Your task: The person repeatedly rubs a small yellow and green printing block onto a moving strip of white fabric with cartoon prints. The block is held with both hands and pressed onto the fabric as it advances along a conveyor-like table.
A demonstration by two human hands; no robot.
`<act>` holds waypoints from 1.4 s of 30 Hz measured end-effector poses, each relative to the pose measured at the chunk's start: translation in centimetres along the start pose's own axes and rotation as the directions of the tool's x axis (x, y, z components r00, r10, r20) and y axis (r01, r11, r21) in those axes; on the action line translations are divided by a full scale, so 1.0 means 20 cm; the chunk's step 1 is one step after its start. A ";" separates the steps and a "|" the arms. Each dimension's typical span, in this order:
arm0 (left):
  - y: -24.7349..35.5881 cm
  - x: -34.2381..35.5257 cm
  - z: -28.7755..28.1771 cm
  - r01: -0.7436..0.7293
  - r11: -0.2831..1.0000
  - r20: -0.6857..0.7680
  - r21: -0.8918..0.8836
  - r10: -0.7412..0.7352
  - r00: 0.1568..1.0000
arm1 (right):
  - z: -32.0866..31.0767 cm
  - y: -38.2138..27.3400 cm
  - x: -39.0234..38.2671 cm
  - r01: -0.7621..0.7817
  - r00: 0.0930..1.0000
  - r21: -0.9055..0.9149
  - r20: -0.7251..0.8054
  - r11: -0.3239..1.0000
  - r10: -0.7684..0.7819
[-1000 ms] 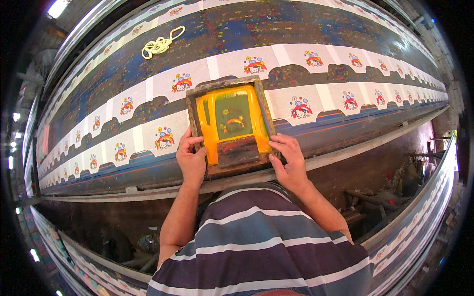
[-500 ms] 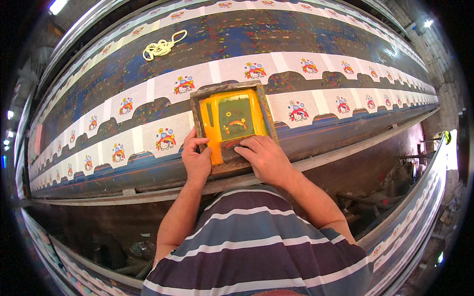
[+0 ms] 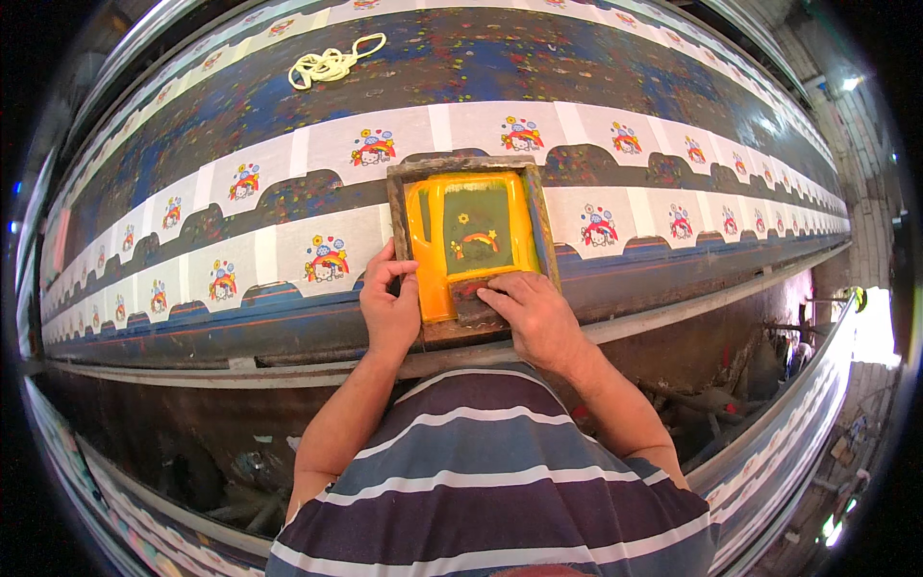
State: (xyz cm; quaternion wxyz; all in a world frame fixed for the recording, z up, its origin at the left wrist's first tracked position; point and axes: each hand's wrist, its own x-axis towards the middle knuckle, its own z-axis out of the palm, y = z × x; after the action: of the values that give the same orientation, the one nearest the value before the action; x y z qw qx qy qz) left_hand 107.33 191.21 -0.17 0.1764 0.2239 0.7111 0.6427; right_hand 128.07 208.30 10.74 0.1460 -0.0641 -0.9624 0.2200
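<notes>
A wooden-framed printing screen (image 3: 392, 213) lies on the long table in front of me, over the nearer row of printed pieces. Yellow ink (image 3: 433, 285) coats its mesh around a clearer greenish window (image 3: 477, 219) with a small rainbow-and-flower design. My left hand (image 3: 392, 300) grips the left side of the frame near its lower corner, fingers bent around it. At the near end of the screen, my right hand (image 3: 535, 315) pinches a dark squeegee (image 3: 469, 304), which rests across the inked mesh.
Rows of white pieces with colourful printed motifs (image 3: 327, 260) run along the ink-stained table (image 3: 442, 72). A bundle of cream cord (image 3: 332, 65) lies farther back, left of centre. A rail (image 3: 663, 313) follows the near edge. Another table with printed pieces (image 3: 769, 471) stands at lower right.
My view has shifted a little, so the whole scene sits differently. The squeegee appears slightly nearer to me on the screen. Both hands keep their holds, and the frame stays in place.
</notes>
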 end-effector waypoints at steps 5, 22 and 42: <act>0.05 -0.01 -0.01 -0.020 0.997 0.004 0.079 0.020 1.000 | 0.07 0.17 0.16 0.041 0.997 -0.028 -0.064 0.999 -0.043; 0.10 -0.02 0.00 -0.056 0.991 -0.003 0.124 0.057 0.998 | 0.05 0.44 0.49 0.097 0.995 -0.057 0.017 0.994 -0.096; 0.06 -0.01 -0.01 -0.165 0.961 0.073 0.224 0.152 0.986 | -0.03 -0.05 -0.11 -0.022 0.998 0.197 -0.055 0.980 0.033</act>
State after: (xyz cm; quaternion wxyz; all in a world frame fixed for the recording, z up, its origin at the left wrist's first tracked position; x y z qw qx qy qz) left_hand 107.51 191.13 1.09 0.1168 0.3165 0.7553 0.5619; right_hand 130.23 207.29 11.14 0.1764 -0.0689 -0.9304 0.3139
